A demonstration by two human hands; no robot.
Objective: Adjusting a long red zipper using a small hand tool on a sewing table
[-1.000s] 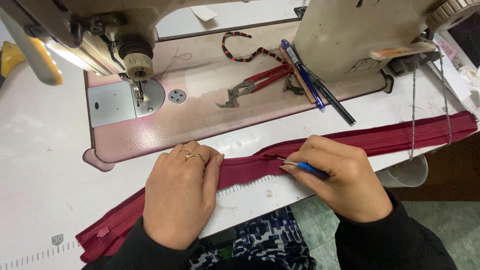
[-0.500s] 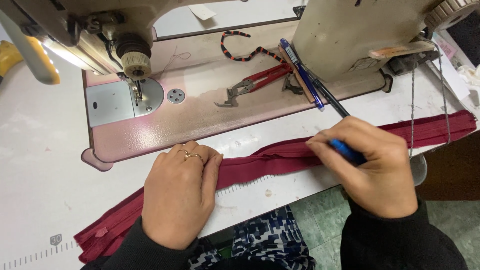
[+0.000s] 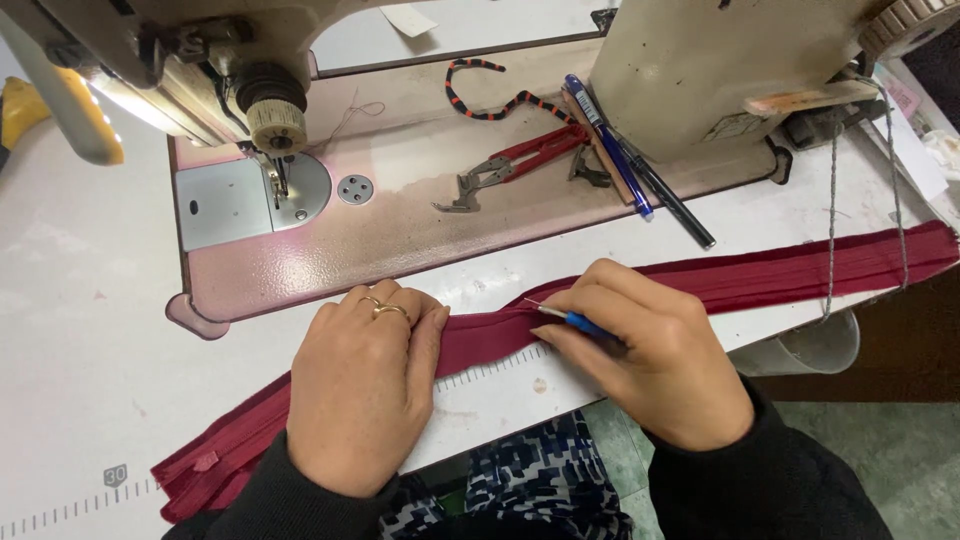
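Along the near edge of the white sewing table (image 3: pixel 90 330), just in front of the sewing machine (image 3: pixel 420 210), a long strip of dark red fabric (image 3: pixel 760 275) runs from the table's lower left corner up to its right end. On this strip, directly in front of the machine's pinkish bed, the left hand (image 3: pixel 360 395) lies palm down with its fingers flat and spread, pressing the cloth; a ring sits on one finger. Just right of it, the right hand (image 3: pixel 650 360) is closed around a small blue-handled tool (image 3: pixel 575 320), whose thin metal tip touches the fabric's upper edge. Behind the hands, on the machine bed, lie red-handled snips (image 3: pixel 515 160), a blue pen (image 3: pixel 608 145), a black pen (image 3: pixel 668 200) and a striped orange-and-black cord (image 3: pixel 490 100).
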